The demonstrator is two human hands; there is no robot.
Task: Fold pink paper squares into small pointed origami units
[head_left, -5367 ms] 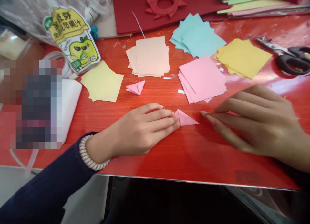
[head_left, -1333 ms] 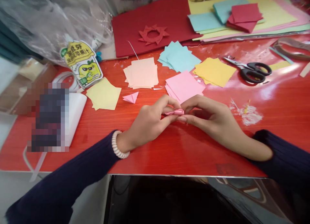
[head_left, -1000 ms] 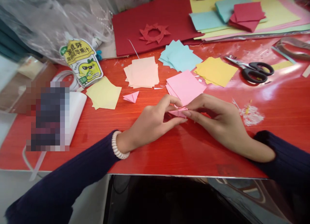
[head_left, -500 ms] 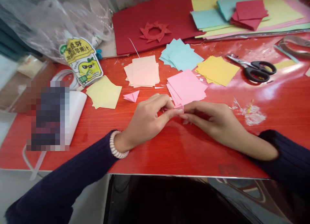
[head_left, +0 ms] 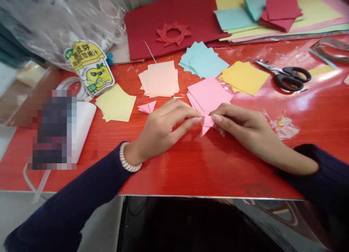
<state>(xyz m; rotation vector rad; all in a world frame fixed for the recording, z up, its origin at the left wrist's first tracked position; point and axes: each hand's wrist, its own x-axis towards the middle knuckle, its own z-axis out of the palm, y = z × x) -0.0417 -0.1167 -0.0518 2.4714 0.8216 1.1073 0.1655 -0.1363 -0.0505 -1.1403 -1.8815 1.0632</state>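
A small folded pink paper piece (head_left: 206, 123) sits just above the red table (head_left: 191, 164), pinched from both sides. My left hand (head_left: 166, 126) grips its left side with fingers pressed together. From the right, my right hand (head_left: 240, 124) pinches it between thumb and fingertips. A stack of pink paper squares (head_left: 208, 95) lies just behind the hands. Another folded pink piece (head_left: 147, 107) rests on the table to the left.
Stacks of peach (head_left: 160, 79), light blue (head_left: 203, 60), orange-yellow (head_left: 245, 76) and pale yellow squares (head_left: 116, 103) lie around. Black scissors (head_left: 289, 76) sit at the right. A juice pouch (head_left: 91, 67), a plastic bag and dark red paper with a folded ring (head_left: 173, 31) are behind.
The pink piece was lying flat under my left hand seconds ago. Both hands then lifted and pinched it, and it now shows a point hanging downward.
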